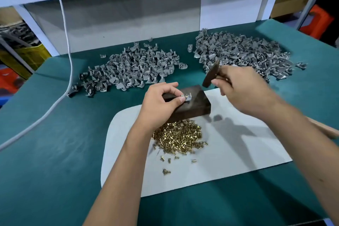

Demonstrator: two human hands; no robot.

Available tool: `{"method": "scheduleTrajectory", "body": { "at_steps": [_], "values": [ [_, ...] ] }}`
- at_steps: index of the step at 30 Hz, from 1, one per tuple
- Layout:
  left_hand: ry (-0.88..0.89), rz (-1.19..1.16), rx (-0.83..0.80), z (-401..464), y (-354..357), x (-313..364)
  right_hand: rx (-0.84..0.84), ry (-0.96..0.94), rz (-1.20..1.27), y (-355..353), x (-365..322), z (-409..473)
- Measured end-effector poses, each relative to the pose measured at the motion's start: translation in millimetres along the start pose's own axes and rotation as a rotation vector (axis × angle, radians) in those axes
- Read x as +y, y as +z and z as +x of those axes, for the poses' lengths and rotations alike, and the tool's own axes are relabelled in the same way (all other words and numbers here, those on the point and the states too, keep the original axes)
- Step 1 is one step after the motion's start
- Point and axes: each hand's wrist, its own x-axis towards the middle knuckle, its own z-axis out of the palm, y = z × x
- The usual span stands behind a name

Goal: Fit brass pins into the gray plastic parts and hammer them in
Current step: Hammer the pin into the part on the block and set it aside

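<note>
Your left hand (161, 101) pinches a small gray plastic part (187, 96) between thumb and forefinger, pressing it flat on top of the dark rectangular block (194, 104) that serves as an anvil; a glint of brass in the part suggests a pin is seated there, though it is too small to be sure. Holding it at the near-left edge keeps your fingertips just beside the strike point, so the margin for the blow looks thin. Your right hand (242, 88) is wrapped round the handle of a small dark-headed hammer (211, 75), raised above and to the right of the block with the head tilted down toward the part, which reads as the top of a stroke. The block sits on a pale gray rounded mat (229, 161), probably to cushion the green tabletop (55, 152). The loose heap of brass pins (179, 137) lies just in front of the block, under your left wrist, within easy reach. Two heaps of gray plastic parts lie behind: the left heap (132, 68) well beyond the block and the right heap (242, 51) beyond your hammer hand; which holds finished pieces cannot be told. A white cable (66, 46) trails down the left side, well apart from your swing. Open mat lies to the right.
</note>
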Motion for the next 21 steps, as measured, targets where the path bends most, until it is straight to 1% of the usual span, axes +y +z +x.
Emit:
{"method": "scheduleTrajectory", "body": {
  "at_steps": [3,6,9,11,13,14,17,19,21],
  "values": [
    [-0.018,-0.011,-0.026,0,2,0,-0.13,0.1,-0.08,-5,20,-2],
    [-0.021,-0.011,-0.04,1,3,1,-0.206,0.083,-0.193,4,24,-11],
    [-0.015,0.005,-0.036,0,2,3,-0.224,0.077,-0.174,2,18,-12],
    [-0.014,0.006,-0.031,-1,2,4,-0.17,0.022,-0.151,-3,12,-6],
    [-0.012,-0.001,-0.03,-1,2,4,-0.093,-0.07,-0.1,-5,1,0],
    [-0.007,-0.001,-0.03,-1,2,4,-0.086,-0.136,-0.069,-5,-6,3],
    [0.007,0.002,-0.033,0,1,4,-0.157,-0.341,-0.051,7,-25,7],
    [0.015,-0.019,-0.04,1,-1,3,-0.158,-0.408,-0.066,15,-30,10],
    [0.018,-0.055,-0.033,1,-2,2,-0.116,-0.446,-0.054,18,-30,15]
  ]
}}
